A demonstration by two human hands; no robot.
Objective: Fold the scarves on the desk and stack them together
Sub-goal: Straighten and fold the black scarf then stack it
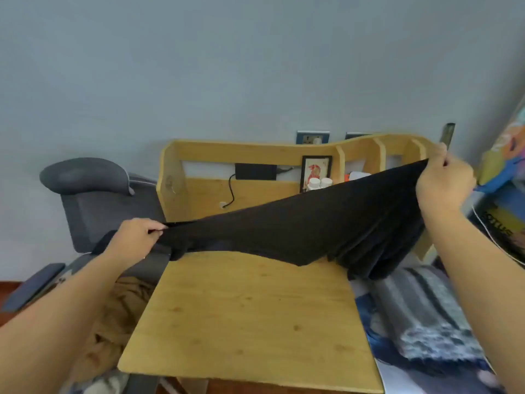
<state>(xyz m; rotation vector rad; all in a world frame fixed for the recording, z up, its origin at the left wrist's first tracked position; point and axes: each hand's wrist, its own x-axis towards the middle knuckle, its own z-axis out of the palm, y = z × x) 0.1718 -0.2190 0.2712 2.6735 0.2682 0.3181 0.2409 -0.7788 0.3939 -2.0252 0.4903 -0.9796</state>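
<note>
A black scarf (318,226) is stretched in the air above the back of the wooden desk (250,317). My left hand (136,237) pinches its left end, low and near the desk's left edge. My right hand (443,183) grips the other end, held higher at the far right, so the cloth slopes up to the right. Folds of the scarf hang down below my right hand and touch the desk's right edge. A tan cloth (116,314) lies crumpled to the left of the desk, partly hidden behind my left forearm.
A grey office chair (93,194) stands at the left. The desk's raised back shelf (255,155) holds a black box, a framed picture (316,173) and two white bottles (319,183). A grey striped blanket (426,317) lies at the right, with colourful items beyond it.
</note>
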